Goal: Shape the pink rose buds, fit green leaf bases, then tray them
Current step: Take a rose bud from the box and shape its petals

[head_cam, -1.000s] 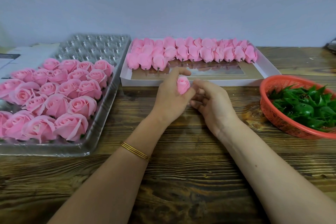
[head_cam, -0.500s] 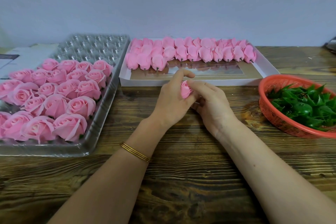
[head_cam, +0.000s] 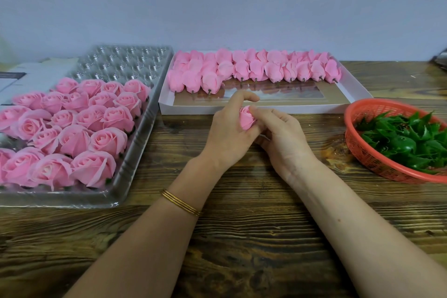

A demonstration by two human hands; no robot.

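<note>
Set on the brown wooden desk (head_cam: 242,237): clear plastic cavity tray (head_cam: 135,176) of opened pink roses (head_cam: 72,128) at left, shallow white cardboard box (head_cam: 242,109) of unshaped pink buds (head_cam: 254,68) at far centre, red plastic mesh basket (head_cam: 362,152) of green leaf bases (head_cam: 406,140) at right. A small pink rose bud (head_cam: 246,118) is held just before the box in the left hand (head_cam: 227,135), grip curled round it, index finger raised. Its top is pinched by the right hand (head_cam: 283,143), grip closed on it.

Craft workbench: wooden table (head_cam: 242,237), trayed pink roses (head_cam: 72,128), basket of leaf bases (head_cam: 406,140).
</note>
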